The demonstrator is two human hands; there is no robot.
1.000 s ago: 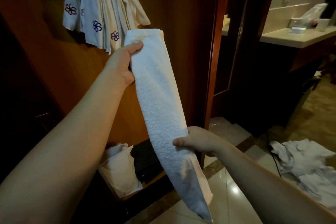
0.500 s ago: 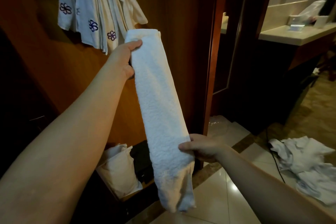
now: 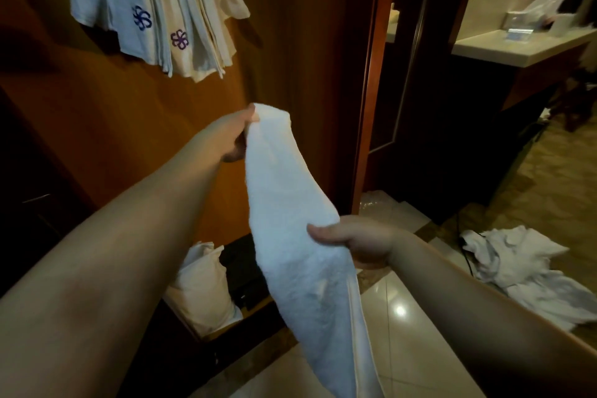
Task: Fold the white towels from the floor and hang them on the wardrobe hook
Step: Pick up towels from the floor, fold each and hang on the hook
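A long folded white towel (image 3: 290, 213) hangs in front of me at a slant. My left hand (image 3: 231, 136) pinches its top end, and my right hand (image 3: 355, 241) grips its right edge about halfway down. Its lower end dangles near the floor. Several white towels with purple flower marks (image 3: 155, 10) hang high on the brown wardrobe wall (image 3: 97, 126), above and to the left of my left hand. The hook itself is hidden behind them. A crumpled heap of white towels (image 3: 529, 271) lies on the floor at the right.
A white bag (image 3: 200, 287) and a dark box (image 3: 242, 271) sit in the wardrobe's open bottom. A wooden door frame (image 3: 371, 90) stands just right of the towel. A vanity counter (image 3: 517, 48) with items is at the back right. The floor is glossy tile (image 3: 403, 317).
My left hand has dropped well below the hanging towels, taking the towel's top end with it. The towel now slants and bulges in the middle; my right hand keeps its grip.
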